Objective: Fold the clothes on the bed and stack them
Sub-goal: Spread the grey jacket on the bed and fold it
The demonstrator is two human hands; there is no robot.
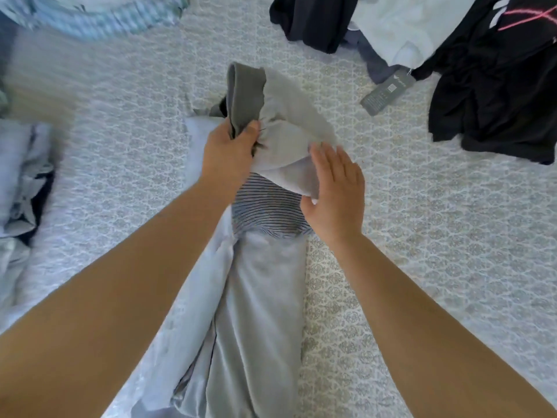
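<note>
While the left hand (232, 152) clamps its fingers on a grey garment (283, 125) mid-bed (422, 236), the right hand (334, 188), fingers straight and together, steadies the fold, seemingly for neat stacking.

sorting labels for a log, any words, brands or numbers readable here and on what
None can be read.
grey hang tag beside the black clothes: a small logo and print, too blurred to read.
black garment: pink lines and white stripes, no legible letters.
</note>
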